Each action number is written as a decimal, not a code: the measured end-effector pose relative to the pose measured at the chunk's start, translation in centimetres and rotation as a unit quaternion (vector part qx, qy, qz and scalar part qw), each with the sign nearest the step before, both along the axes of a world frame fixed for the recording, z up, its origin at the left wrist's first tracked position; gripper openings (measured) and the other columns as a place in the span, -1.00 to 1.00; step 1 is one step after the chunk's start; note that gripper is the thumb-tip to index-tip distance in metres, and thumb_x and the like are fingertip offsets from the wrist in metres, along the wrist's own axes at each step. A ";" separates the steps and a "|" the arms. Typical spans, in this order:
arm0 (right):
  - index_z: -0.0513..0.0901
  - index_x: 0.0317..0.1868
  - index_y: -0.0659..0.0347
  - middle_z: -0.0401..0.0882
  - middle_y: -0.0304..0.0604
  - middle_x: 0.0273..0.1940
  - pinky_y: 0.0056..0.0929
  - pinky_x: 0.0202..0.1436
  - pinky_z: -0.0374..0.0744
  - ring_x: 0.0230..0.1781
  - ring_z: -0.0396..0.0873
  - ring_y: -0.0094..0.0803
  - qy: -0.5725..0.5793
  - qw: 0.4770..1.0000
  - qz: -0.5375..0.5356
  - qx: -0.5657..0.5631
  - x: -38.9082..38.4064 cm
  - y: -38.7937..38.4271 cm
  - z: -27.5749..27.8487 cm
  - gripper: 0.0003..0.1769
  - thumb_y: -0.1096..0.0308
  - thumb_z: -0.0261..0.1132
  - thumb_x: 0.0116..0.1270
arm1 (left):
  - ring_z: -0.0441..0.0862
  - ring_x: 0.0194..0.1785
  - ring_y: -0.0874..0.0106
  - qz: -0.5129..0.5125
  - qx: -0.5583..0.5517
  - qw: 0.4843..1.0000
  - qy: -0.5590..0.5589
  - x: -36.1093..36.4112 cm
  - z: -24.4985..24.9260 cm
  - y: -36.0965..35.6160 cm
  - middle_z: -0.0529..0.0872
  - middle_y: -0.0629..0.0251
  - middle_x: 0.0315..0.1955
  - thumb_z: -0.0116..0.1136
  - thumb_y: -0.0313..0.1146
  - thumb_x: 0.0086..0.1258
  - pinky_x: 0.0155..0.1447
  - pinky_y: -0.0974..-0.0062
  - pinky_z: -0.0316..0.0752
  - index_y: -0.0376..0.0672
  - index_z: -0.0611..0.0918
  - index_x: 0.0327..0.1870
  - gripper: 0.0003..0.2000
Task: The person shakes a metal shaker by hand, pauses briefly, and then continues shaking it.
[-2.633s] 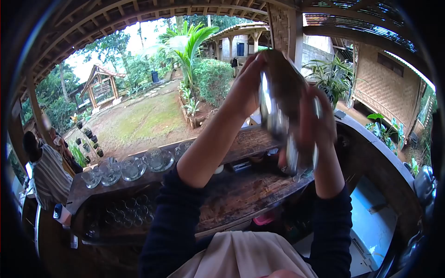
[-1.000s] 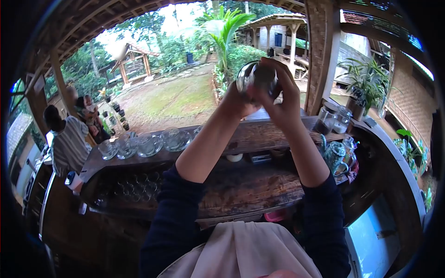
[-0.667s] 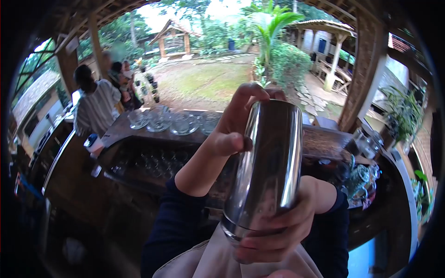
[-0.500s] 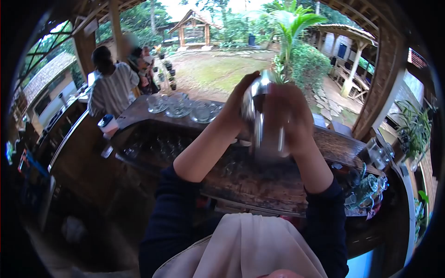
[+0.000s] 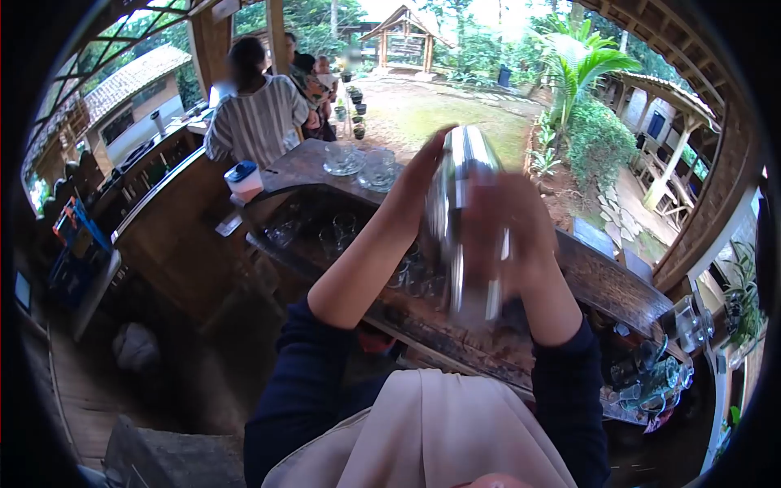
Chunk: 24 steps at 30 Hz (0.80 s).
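Stainless steel shaker [image 5: 457, 175] is up in the air in front of the person's chest, held well above the wooden table [image 5: 606, 281] and tilted a bit, top end leaning away. It's pretty smeared with blur, so the details are mushy. The left hand [image 5: 421, 175] is on the upper end, fingers wrapped over the top. The right hand [image 5: 511, 232] has the lower body of it, fingers clamped around the side. So both hands are closed on the same thing, dark sleeves pushed up to the forearms.

Stuff around: the table curves round like a bar. On its upper ledge at the far left sit a few clear glass cups [image 5: 359, 167], and just beside them on the corner is a white tub with a blue lid [image 5: 244, 180]. More glasses [image 5: 342, 232] are lined up on the lower level under the ledge. Glass jars [image 5: 687, 321] are over at the right end. Another person in a striped shirt [image 5: 260, 114] stands beyond the far corner, back turned, with a garden and a palm [image 5: 582, 69] outside.
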State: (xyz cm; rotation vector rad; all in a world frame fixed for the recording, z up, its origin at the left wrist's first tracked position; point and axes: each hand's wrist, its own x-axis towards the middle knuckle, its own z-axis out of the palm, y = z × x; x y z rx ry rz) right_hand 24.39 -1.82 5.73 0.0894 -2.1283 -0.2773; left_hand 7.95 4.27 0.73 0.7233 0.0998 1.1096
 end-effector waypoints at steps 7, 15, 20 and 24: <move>0.58 -0.08 0.17 0.55 -0.13 -0.06 -0.36 -0.05 0.52 -0.10 0.58 -0.32 0.037 0.995 -0.022 -0.085 -4.2 -1.0 -0.6 -0.63 0.27 0.36 0.07 | 0.60 -0.05 0.39 0.013 -0.070 0.997 -0.027 -4.2 -2.5 -0.4 0.60 0.16 -0.07 -0.04 -0.18 0.38 -0.02 0.26 0.55 -0.03 0.49 0.08 -0.70; 0.58 -0.12 -0.04 0.60 -0.22 -0.11 -0.13 0.04 0.46 -0.04 0.57 -0.25 0.069 0.992 -0.016 -0.104 -4.2 -0.7 -4.0 -0.55 0.35 0.42 -0.13 | 0.57 0.00 0.38 0.073 0.112 0.991 0.005 -5.1 -2.9 -1.3 0.56 0.17 -0.03 0.00 -0.13 0.40 0.00 0.39 0.52 -0.12 0.36 0.17 -0.59; 0.48 0.06 0.34 0.56 -0.03 -0.04 -0.38 0.05 0.48 -0.02 0.52 -0.22 0.197 0.903 -0.025 -0.380 -7.6 6.1 -5.7 -0.39 0.33 0.47 -0.03 | 0.62 -0.09 0.28 0.205 -0.261 0.942 0.054 -3.3 -5.9 1.8 0.63 0.16 -0.16 -0.39 -0.13 0.45 -0.02 0.17 0.54 -0.21 0.51 -0.02 -0.58; 0.39 0.12 0.31 0.56 -0.09 -0.08 -0.34 0.12 0.42 -0.05 0.53 -0.30 0.079 0.996 -0.010 0.042 -5.3 -3.6 -3.2 -0.38 0.35 0.42 0.04 | 0.60 0.00 0.33 0.030 -0.009 0.999 -0.029 -4.6 -2.7 -2.4 0.60 0.10 -0.06 0.06 -0.09 0.36 0.02 0.36 0.55 -0.25 0.40 0.15 -0.53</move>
